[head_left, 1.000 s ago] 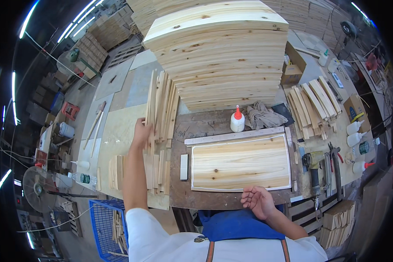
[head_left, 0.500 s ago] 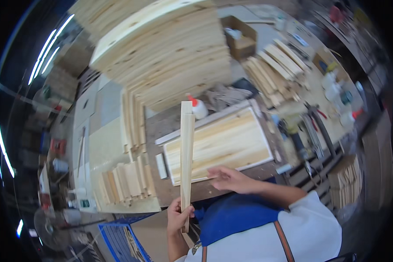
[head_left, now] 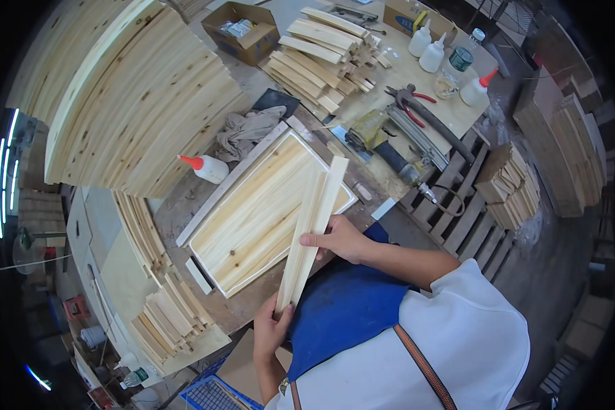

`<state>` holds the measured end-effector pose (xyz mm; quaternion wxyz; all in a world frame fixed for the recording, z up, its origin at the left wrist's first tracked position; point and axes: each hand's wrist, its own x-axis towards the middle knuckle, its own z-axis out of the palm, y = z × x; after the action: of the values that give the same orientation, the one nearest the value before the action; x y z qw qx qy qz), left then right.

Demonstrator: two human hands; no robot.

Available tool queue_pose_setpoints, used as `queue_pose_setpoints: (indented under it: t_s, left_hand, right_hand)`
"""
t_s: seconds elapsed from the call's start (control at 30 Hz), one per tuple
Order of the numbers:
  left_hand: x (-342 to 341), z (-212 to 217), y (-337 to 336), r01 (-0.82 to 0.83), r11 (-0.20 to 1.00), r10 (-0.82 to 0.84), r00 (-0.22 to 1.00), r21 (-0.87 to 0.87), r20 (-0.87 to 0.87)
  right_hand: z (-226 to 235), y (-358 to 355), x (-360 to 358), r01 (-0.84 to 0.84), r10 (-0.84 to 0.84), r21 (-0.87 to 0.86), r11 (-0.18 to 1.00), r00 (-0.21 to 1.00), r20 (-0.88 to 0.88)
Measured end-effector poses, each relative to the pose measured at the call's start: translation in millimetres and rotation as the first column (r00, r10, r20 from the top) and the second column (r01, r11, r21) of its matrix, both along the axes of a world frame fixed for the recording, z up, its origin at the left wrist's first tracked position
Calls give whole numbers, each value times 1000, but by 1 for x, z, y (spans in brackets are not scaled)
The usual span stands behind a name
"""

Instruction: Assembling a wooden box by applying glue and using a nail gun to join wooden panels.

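Both of my hands hold a long, pale wood strip [head_left: 312, 219] that slants up over the right part of a flat panel. My left hand [head_left: 271, 328] is closed round its lower end. Farther up, my right hand [head_left: 339, 239] grips it with the thumb across its face. Beneath lies a rectangular wood panel [head_left: 253, 212] with a white line around its border. A grey-white bar [head_left: 232, 184] runs along the panel's far edge, and a short pale block [head_left: 199, 275] sits by its left end. Beyond the bar lies a white bottle with a red tip [head_left: 205, 168].
Large stacked boards [head_left: 143, 102] rise at the far left. Wood strips [head_left: 314, 61] lie in piles at the back, with more [head_left: 171, 314] at the left. A nail gun [head_left: 389, 154], pliers [head_left: 408, 102] and several glue bottles [head_left: 432, 55] occupy the right. A pallet [head_left: 458, 212] stands below.
My right hand has come over and taken hold of the strip, which now leans to the right instead of standing nearly straight. The whole view has turned toward the right.
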<state>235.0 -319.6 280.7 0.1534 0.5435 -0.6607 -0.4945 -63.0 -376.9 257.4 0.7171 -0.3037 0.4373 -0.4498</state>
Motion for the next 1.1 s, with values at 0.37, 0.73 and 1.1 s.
queue_pose_setpoints:
  t_s: [0.37, 0.73, 1.1]
  left_hand:
    - [-26, 37, -1, -41, 989, 36, 999, 144, 38]
    - [-26, 33, 2, 48, 941, 13, 984, -334, 179]
    - [-34, 35, -11, 101, 792, 136, 932, -602, 335]
  right_hand:
    - [38, 25, -26, 134, -121, 102, 986, 985, -120]
    - [54, 29, -47, 108, -97, 108, 988, 990, -97]
    - [59, 34, -54, 144, -135, 192, 971, 989, -61]
